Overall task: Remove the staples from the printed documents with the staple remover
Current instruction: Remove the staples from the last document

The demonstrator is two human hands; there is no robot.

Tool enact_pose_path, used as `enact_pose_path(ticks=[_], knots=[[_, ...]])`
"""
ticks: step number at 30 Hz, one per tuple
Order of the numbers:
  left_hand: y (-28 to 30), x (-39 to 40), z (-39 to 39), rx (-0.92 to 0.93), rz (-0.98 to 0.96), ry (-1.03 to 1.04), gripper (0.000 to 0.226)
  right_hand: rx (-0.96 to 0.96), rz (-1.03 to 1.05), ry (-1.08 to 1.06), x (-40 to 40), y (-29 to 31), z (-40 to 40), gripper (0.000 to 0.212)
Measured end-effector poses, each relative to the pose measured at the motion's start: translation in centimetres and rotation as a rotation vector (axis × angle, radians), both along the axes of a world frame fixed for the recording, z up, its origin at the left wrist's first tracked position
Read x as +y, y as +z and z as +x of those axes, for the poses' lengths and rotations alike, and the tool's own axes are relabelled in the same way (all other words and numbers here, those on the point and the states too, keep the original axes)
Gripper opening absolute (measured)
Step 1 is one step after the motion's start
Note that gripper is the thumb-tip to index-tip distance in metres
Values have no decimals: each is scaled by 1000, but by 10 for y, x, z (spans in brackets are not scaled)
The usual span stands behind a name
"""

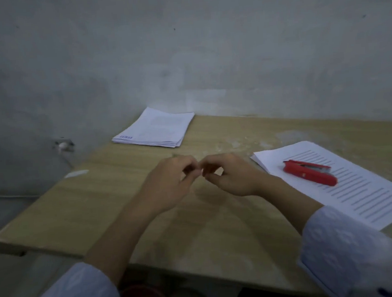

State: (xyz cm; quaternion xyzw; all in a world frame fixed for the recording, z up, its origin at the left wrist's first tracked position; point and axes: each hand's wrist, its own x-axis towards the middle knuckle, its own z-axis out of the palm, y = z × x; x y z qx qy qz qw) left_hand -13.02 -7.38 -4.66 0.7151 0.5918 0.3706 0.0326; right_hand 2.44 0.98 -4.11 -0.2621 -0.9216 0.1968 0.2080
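Head view. Left hand [169, 185] and right hand [232, 176] meet above the middle of the desk [78, 216], their fingers [193, 169] curled and pinched tip to tip; whether anything small is held between them cannot be told. The staple remover [309, 172], red with a grey metal strip, lies untouched on the printed document [357, 189] to the right of the right hand, near but apart from it. A second stack of papers [156, 129] sits at the desk's far edge against the wall [182, 44], well apart from both hands. Bare desk surface lies between the hands and the near edge. The document shows rows of lines; its text is blurred.
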Motion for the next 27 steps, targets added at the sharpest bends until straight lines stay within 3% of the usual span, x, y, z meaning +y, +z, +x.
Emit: enact_pose_path(ticks=[9,16,27], knots=[[-36,-40,-105,153,-63,78,2,43,-28,-20,-23,-39,-55,28],[-48,-32,-120,255,-1,-11,37,150,2,-72,-21,-55,-57,27],[-54,-32,-120,235,49,-53,34,147,96,-58,-23,-58,-58,29]])
